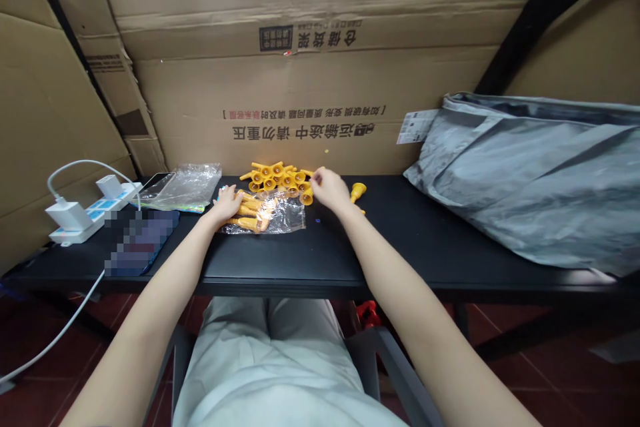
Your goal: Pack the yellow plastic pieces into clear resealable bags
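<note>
A pile of small yellow plastic horns (270, 177) with flared ends lies at the back of the black table. In front of it is a clear plastic bag (287, 217) with several of the same yellow horns inside. My left hand (227, 205) is closed on the left end of this bag. At the right edge of the pile, my right hand (330, 188) has its fingers curled in a pinch around the thin end of a yellow horn (307, 172), partly hidden by the fingers. Just right of that hand, a single yellow horn (358, 191) stands apart.
Flattened clear bags (187, 185) lie left of the pile. Further left are a phone (143, 243) and a white power strip (107, 208) with chargers and cables. A large grey bag (530, 187) fills the right side. Cardboard (310, 87) walls off the table's back.
</note>
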